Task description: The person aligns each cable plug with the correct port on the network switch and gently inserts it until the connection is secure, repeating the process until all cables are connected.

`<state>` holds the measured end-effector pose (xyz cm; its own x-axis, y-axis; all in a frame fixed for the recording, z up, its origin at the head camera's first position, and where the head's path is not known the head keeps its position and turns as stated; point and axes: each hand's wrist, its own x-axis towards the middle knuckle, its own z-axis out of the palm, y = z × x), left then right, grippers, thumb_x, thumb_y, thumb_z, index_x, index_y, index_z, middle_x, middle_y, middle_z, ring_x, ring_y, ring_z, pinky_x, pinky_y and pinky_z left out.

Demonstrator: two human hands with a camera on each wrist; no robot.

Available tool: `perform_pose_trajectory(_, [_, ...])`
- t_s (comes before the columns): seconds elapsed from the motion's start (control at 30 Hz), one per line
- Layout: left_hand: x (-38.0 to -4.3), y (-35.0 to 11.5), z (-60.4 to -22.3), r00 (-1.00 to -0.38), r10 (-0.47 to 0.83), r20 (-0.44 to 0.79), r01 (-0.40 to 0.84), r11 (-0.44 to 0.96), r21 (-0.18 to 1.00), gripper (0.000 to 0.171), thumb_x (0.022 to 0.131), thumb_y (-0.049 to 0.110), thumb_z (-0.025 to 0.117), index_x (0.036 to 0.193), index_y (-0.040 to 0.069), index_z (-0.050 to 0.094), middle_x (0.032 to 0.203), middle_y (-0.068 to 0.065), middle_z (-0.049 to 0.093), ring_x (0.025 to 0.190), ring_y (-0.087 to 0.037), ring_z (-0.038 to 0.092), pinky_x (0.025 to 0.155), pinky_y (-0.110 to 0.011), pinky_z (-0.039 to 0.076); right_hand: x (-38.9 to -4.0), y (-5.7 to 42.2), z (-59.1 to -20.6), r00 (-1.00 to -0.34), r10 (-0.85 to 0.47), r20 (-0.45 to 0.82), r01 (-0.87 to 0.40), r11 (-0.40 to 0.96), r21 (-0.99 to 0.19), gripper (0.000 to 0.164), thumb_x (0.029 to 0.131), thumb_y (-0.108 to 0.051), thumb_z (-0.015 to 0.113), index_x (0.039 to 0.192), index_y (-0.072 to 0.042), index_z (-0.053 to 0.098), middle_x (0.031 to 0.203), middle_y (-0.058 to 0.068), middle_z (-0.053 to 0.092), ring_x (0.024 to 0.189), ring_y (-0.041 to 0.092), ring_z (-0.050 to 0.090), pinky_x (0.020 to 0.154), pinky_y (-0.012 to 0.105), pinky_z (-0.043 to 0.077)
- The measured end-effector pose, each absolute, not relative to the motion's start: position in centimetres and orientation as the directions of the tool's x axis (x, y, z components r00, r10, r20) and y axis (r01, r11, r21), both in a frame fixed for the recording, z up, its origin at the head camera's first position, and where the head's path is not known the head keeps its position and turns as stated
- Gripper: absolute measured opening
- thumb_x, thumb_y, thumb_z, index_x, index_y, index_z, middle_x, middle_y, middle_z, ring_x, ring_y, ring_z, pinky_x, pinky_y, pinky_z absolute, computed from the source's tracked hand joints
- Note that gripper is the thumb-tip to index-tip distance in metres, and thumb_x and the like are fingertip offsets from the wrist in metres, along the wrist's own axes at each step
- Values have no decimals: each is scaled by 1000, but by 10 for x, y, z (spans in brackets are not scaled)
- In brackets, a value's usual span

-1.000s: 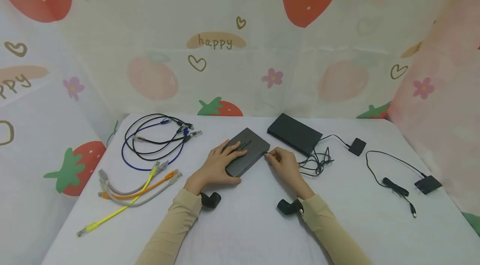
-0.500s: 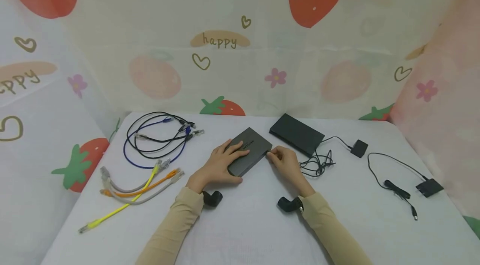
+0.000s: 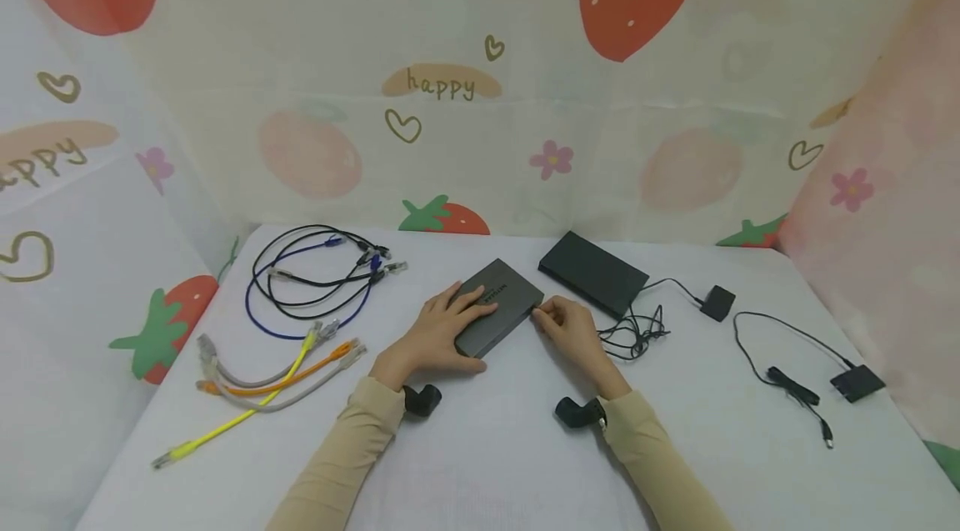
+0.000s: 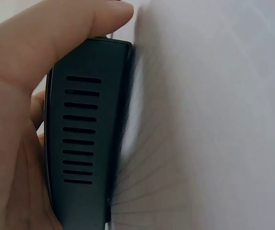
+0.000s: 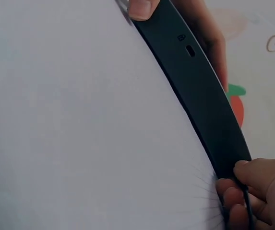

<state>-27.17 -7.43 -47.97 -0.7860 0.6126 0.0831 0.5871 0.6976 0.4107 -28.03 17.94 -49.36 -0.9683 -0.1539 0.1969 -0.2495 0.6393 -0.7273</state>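
Note:
A dark grey network switch (image 3: pixel 512 298) with faint lettering lies on the white table. My left hand (image 3: pixel 437 333) grips it, fingers spread over the top and thumb at the near end. The left wrist view shows that thumb (image 4: pixel 99 21) beside the slotted side. At the switch's right corner my right hand (image 3: pixel 567 328) pinches the end of a thin black power cable (image 5: pixel 247 208), its fingertips against the switch. The fingers hide the cable's plug, so how far it sits in the switch cannot be seen.
Behind the right hand lie a tangled black cable (image 3: pixel 636 333), a black flat box (image 3: pixel 592 271) and a power adapter (image 3: pixel 717 303). Another adapter (image 3: pixel 857 383) lies far right. At left are black and blue cables (image 3: pixel 300 314) and several yellow, orange and grey ones (image 3: pixel 273 389).
A dark bit between the right fingertips and the switch, visible one second ago, is now hidden as the fingers sit closer to the corner. The left hand holds its place; the head view shifts slightly.

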Motion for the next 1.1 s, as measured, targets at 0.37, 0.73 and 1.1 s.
perform_pose_trajectory(0.37, [-273,-79,-472,-786,617,20,564,705,430,92,70,65,66,146,29,29,155,-4,12,142,-35,2,112,-52,5,-274,180,-475,-966,-212,147,-256,728,-635,21,90,-20,61,99,-2,67,80,5,66,66,12,57,58,26,47])
perform_pose_trajectory(0.73, [-279,-98,-461,-911,413,-3,345,763,547,73,85,48,62,140,6,38,138,-16,42,120,-31,42,98,-45,38,-252,158,-446,-944,-267,193,-329,767,-550,32,89,-26,63,109,-1,64,97,11,64,86,23,61,74,36,50])
perform_pose_trajectory(1.1, [-277,-99,-461,-940,341,1,288,793,536,69,81,48,66,133,6,49,116,-14,55,94,-24,51,84,-41,44,-229,128,-450,-938,-347,1,-305,823,-479,76,82,-48,65,136,2,43,131,24,48,121,35,47,97,46,40])
